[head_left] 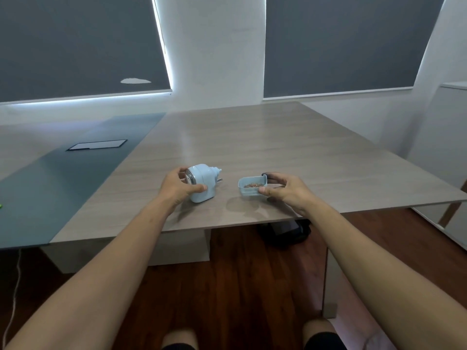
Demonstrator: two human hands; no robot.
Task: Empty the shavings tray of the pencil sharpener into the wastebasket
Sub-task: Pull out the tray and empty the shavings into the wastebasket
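Note:
A pale blue pencil sharpener point(203, 181) stands on the wooden table point(252, 147) near its front edge, with my left hand point(178, 186) wrapped around its left side. To its right, my right hand point(288, 190) holds the small pale blue shavings tray point(251, 186), pulled out of the sharpener and just above the table. Brown shavings point(253, 185) lie in the tray. A dark part of the tray's front shows by my fingers. No wastebasket is clearly in view.
A dark object point(285, 233) sits on the wood floor under the table's front edge. A dark blue-grey table section point(75, 178) with a cable hatch point(97, 145) adjoins on the left. A white cabinet point(444, 137) stands at the right. My knees show at the bottom.

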